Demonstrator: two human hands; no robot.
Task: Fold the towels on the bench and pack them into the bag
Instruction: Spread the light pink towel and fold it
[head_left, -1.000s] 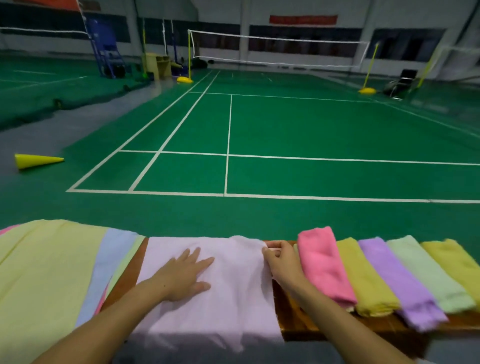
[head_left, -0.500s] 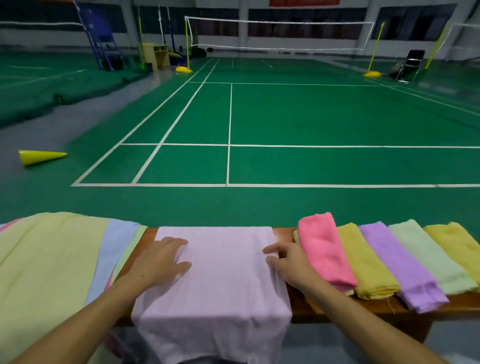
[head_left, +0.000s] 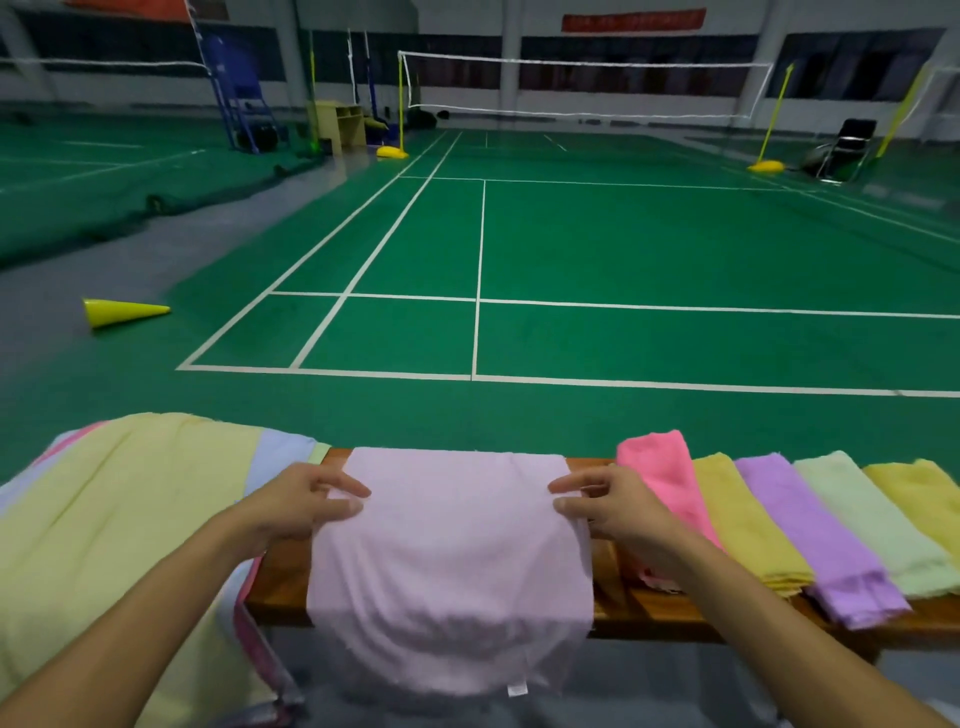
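A pale lilac towel (head_left: 449, 566) is lying across the wooden bench (head_left: 649, 610), its near portion hanging over the front edge with a small label showing at the hem; judged from its spread, it is only partly folded and a further fold is pending. The left hand (head_left: 298, 501) is pinching the towel's left edge between thumb and curled fingers, and the right hand (head_left: 605, 501) is pinching the right edge likewise; both forearms are reaching forward from the lower corners, wrists roughly level, palms turned inward toward each other. To the left, a stack of unfolded towels (head_left: 130, 519) is draping over the bench end, a yellow one uppermost with blue and pink edges beneath, apparently awaiting folding. To the right, five folded towels are lying side by side: pink (head_left: 657, 478), mustard (head_left: 748, 525), purple (head_left: 810, 535), pale green (head_left: 878, 525) and yellow (head_left: 930, 499). No bag is appearing in view, so packing is seemingly not yet begun. Beyond the bench a green badminton court (head_left: 649, 249) is stretching away, a yellow cone (head_left: 122, 312) lying on its side at left and a net (head_left: 582, 85) spanning the far end.
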